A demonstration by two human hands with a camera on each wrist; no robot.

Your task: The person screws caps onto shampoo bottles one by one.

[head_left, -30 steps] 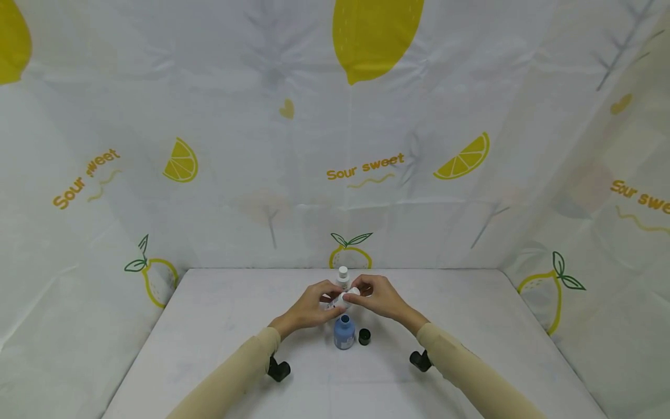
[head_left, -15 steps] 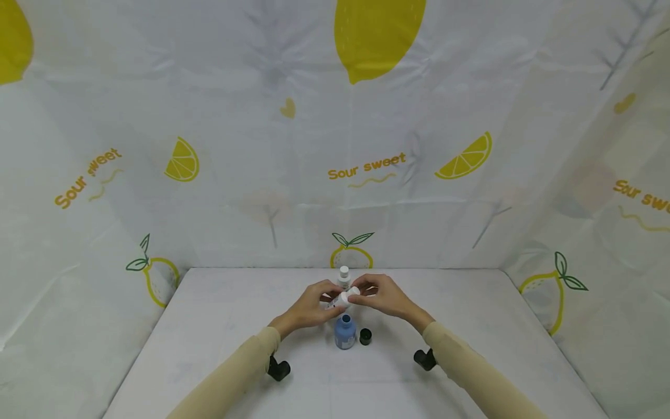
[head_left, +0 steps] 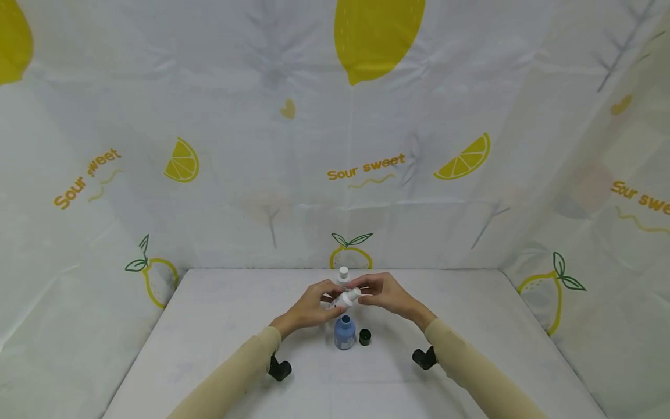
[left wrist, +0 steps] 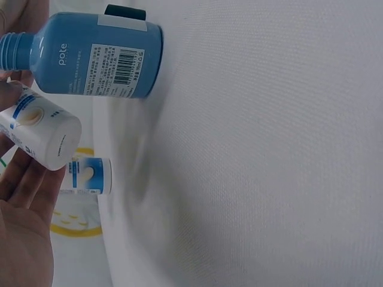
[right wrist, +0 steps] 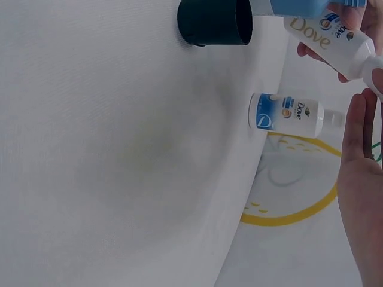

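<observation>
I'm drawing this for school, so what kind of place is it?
Perhaps a made-up filming corner: a white table with lemon-print sheets around it, and black gadgets at both wrists.

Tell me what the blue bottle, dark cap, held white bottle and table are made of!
Blue bottle: probably plastic, with a soft sheen and a threaded neck in the same blue.
Dark cap: likely plastic, fairly dull, with a thin, even rim.
Held white bottle: seemingly plastic, satiny, with a smooth rounded base edge.
Table: its matte top shows a fine weave, so maybe cloth-covered.
</observation>
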